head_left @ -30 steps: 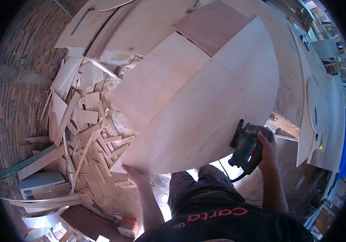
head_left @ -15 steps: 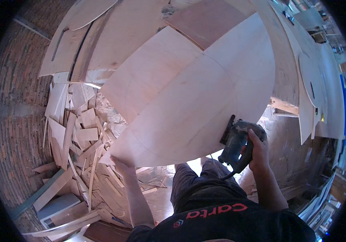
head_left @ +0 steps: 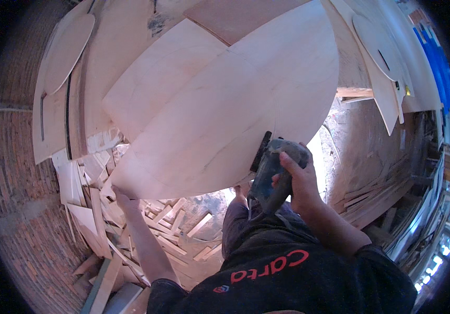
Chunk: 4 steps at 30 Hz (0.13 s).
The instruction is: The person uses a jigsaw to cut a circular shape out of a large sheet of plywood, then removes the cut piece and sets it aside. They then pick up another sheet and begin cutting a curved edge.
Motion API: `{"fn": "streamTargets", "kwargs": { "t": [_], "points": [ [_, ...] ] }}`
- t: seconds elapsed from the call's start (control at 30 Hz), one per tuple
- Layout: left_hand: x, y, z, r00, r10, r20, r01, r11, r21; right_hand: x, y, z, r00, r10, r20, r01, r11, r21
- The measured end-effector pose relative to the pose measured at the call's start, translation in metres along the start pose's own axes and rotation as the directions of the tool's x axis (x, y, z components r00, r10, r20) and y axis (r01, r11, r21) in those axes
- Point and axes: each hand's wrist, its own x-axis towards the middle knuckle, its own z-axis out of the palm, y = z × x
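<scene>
A large pale plywood sheet point(head_left: 225, 110) with a curved near edge lies in front of me. My right hand point(head_left: 299, 178) grips a blue-grey jigsaw point(head_left: 269, 170) whose base sits on the sheet's near right edge. My left hand point(head_left: 123, 198) reaches under the sheet's near left corner; its fingers are mostly hidden by the wood, so only the wrist and forearm show. A second plywood piece point(head_left: 157, 78) lies on the sheet's far left part, and a brown board point(head_left: 235, 18) lies at the far end.
A heap of wood offcuts point(head_left: 130, 225) covers the floor at the lower left, beside a brick wall point(head_left: 13, 172). Cut plywood shapes point(head_left: 68, 47) lean at the upper left and upper right point(head_left: 379, 78). Stacked boards point(head_left: 377, 193) lie on the right floor.
The view has swung left and closer to the sheet. My right hand has brought the jigsaw from beside the sheet's right edge onto its near edge. My left hand stays at the near left corner.
</scene>
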Motion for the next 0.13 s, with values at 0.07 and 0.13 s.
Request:
{"fn": "streamTargets", "kwargs": {
  "t": [0.07, 0.13],
  "points": [
    [0.026, 0.009, 0.005, 0.985, -0.02, 0.169, 0.016, 1.0, 0.021, -0.003, 0.001, 0.005, 1.0, 0.014, -0.012, -0.014, 1.0, 0.017],
    [0.056, 0.02, -0.008, 0.912, 0.004, 0.411, -0.031, 0.998, 0.061, -0.005, 0.004, 0.013, 0.999, 0.036, -0.011, -0.036, 0.999, 0.025]
  ]
}}
